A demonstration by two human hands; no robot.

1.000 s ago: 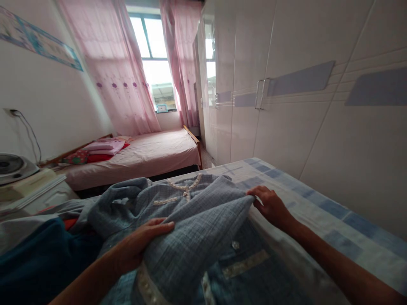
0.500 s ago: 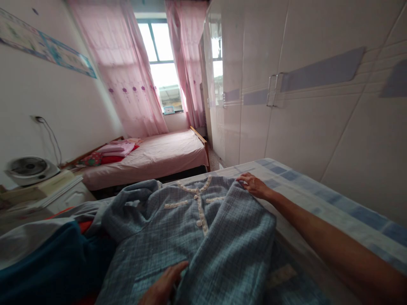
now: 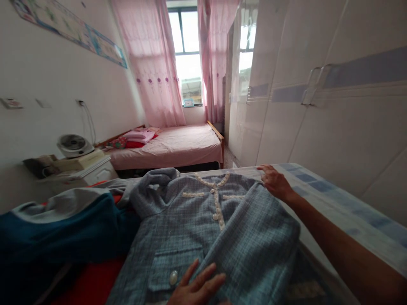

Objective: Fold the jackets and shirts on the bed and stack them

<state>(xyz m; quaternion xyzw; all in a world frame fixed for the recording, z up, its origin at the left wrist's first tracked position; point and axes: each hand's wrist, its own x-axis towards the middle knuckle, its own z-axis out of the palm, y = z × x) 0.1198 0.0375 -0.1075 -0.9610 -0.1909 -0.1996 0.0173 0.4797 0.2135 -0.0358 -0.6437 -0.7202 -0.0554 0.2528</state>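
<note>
A blue-grey woven jacket (image 3: 181, 224) with white braided trim and pearl-like buttons lies spread on the bed in front of me. One sleeve (image 3: 254, 237) is folded diagonally across its front. My left hand (image 3: 200, 286) rests flat on the lower front beside the pocket, fingers spread, its wrist cut off by the bottom edge. At the far right shoulder is my right hand (image 3: 275, 182), fingers extended just beside the fabric over the mattress, with nothing visible in them. The other sleeve (image 3: 152, 190) lies bent on the left side.
A heap of teal, grey and red clothes (image 3: 70, 224) lies left of the jacket. The bed has a blue-and-white checked cover (image 3: 321, 186). Beyond stand a pink-covered bed (image 3: 184, 144), a cabinet (image 3: 98, 173) with a fan (image 3: 74, 145), and a white wardrobe (image 3: 286, 127) along the right.
My left hand has shifted right and its fingers have spread flat on the jacket. My right hand has come off the shoulder seam. The whole view has swung left.
</note>
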